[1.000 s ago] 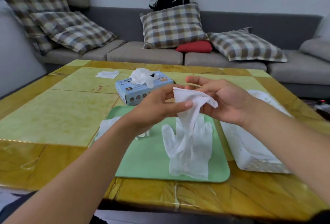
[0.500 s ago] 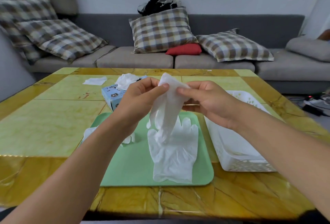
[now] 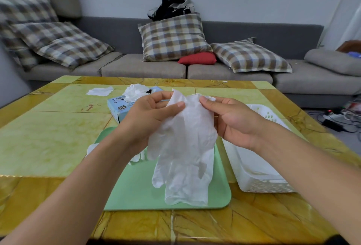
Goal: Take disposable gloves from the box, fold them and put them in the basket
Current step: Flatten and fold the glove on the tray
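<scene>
A white disposable glove (image 3: 187,127) hangs spread between my two hands above the green tray (image 3: 136,192). My left hand (image 3: 150,119) pinches its cuff edge on the left, and my right hand (image 3: 232,119) pinches the cuff on the right. Another glove (image 3: 185,184) lies flat on the tray under it. A third glove (image 3: 136,156) lies at the tray's left, partly hidden by my left forearm. The blue glove box (image 3: 121,108) stands behind my left hand with gloves bulging from its top. The white basket (image 3: 259,168) sits right of the tray.
A white scrap of paper (image 3: 100,90) lies at the table's far left. The yellow-green table (image 3: 48,137) ends at a grey sofa with checked cushions (image 3: 172,37). Cables and a power strip (image 3: 336,117) lie on the floor at the right.
The hanging glove has been pulled open from a narrow bunch into a wide flat sheet. My hands have moved apart along its cuff.
</scene>
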{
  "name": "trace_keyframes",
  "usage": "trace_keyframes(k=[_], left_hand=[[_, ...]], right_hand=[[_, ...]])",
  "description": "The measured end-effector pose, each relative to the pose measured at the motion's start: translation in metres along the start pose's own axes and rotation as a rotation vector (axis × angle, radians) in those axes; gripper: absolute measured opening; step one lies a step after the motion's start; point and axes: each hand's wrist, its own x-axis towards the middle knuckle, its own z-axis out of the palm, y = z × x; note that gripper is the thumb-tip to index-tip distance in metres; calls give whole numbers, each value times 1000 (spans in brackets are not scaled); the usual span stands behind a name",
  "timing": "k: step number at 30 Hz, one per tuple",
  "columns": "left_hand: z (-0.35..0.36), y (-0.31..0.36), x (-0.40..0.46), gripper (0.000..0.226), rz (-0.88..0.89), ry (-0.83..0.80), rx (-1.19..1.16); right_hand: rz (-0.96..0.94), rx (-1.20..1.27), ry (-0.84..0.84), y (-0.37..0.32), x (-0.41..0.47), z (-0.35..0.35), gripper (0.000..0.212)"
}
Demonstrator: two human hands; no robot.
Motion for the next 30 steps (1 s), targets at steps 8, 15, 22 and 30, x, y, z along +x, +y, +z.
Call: trace_keyframes(k=[8, 15, 22, 30], left_hand=[[-6, -5, 4, 12, -87, 28, -17], [-23, 7, 1, 42, -138, -79, -47], [-22, -7, 2, 28, -240, 1, -29], [-39, 1, 4, 63, -305, -135, 72]], right_hand=[[-7, 46, 71, -2, -2, -1, 36], [68, 4, -65, -11, -7, -3, 39], [172, -101, -112, 7, -3, -2, 47], [247, -191, -205, 5, -2, -7, 31]])
